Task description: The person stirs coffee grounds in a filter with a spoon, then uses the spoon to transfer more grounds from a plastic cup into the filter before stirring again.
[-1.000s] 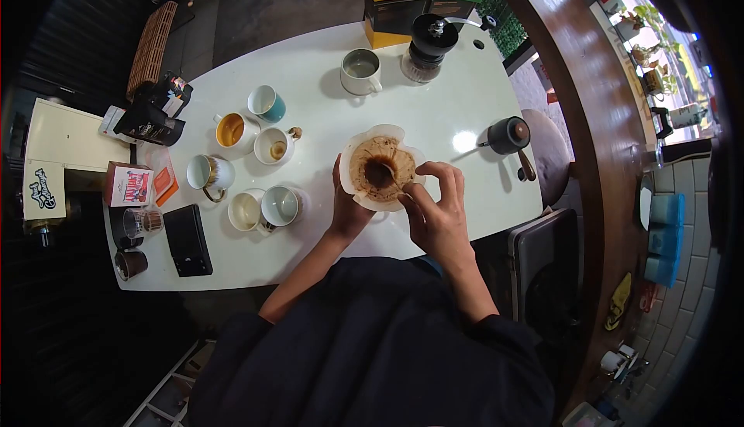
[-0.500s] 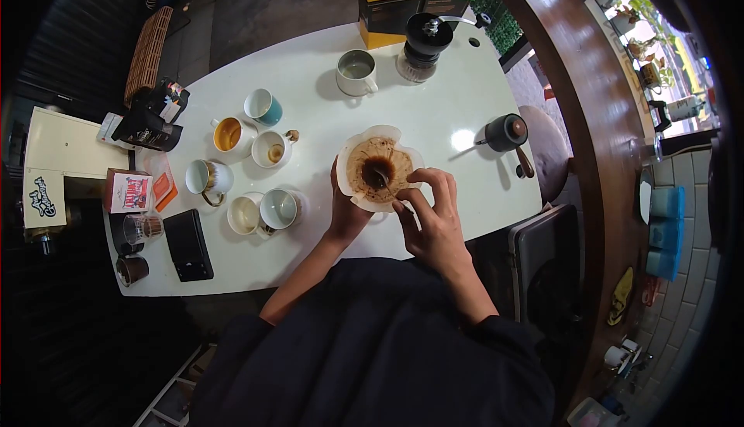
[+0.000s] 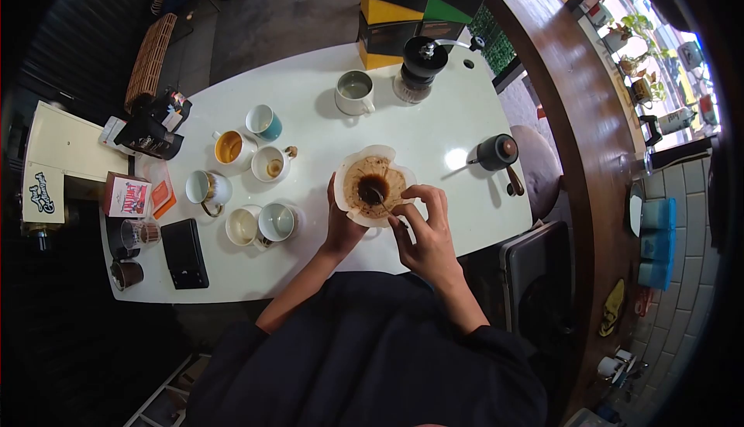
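Observation:
Wet brown coffee grounds coat the inside of a paper coffee filter (image 3: 397, 165), with dark liquid at its centre. My left hand (image 3: 343, 232) is closed around the filter's left side; whatever dripper supports the paper is hidden from above. Pinched between the fingers of my right hand (image 3: 426, 237) is a thin spoon (image 3: 382, 199), its tip down in the dark coffee. Left of my left hand stand a pale blue-lined cup (image 3: 277, 222) and a cream cup (image 3: 244, 227).
More cups, including an amber-lined cup (image 3: 230, 148), stand left on the white table (image 3: 325, 136). A hand grinder (image 3: 423, 63) and a grey mug (image 3: 354, 91) are at the back. A dark kettle (image 3: 496, 153) sits right; a black scale (image 3: 184, 253) lies left.
The view has tilted slightly, so the table and hands appear lower. My right hand keeps the spoon in the filter, with its tip slightly shifted; my left hand keeps its hold.

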Tool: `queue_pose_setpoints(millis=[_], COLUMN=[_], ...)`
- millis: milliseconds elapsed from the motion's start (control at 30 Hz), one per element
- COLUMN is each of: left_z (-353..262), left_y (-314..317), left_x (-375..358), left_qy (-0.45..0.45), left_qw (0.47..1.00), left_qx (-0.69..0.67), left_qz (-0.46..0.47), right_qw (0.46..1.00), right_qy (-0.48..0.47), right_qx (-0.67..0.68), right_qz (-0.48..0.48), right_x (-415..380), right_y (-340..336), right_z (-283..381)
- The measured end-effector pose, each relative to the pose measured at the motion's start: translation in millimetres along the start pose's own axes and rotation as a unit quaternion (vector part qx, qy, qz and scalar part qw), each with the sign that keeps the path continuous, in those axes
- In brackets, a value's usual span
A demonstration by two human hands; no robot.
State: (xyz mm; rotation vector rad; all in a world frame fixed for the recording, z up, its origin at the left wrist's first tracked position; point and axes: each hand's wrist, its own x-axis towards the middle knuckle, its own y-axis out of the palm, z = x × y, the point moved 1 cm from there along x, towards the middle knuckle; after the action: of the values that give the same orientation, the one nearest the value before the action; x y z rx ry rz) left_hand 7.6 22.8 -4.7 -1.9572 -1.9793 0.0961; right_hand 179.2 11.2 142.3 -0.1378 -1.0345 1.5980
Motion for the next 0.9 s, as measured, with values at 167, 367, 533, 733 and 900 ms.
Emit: queue_pose_setpoints(millis=[167,367,533,733,900], left_z=[2,6,3,6,9], left_y=[-2,2,0,1,2], left_x=[-1,-4,-1,0,-2], left_qy=[-0.001,-0.017,-0.001,-0.01,-0.02], left_qw=[1.0,0.999,1.0,0.999,0.999], left_qx=[0.007,-0.043,-0.019,-0.048,-0.042], left_qz=[0.022,-0.01,0.018,0.011,0.015], right_qw=[1.0,1.0,1.0,0.999,0.998], right_qy=[0.004,0.005,0.011,0.014,0.019], right_qx=[0.008,0.004,0.012,0.015,0.018], right_qz=[-0.003,-0.014,-0.02,-0.035,-0.051], right_x=[-1,-3,-6,-12,-12], right_y=[-1,-2,-2,1,0], right_z=[2,4,4,3,4])
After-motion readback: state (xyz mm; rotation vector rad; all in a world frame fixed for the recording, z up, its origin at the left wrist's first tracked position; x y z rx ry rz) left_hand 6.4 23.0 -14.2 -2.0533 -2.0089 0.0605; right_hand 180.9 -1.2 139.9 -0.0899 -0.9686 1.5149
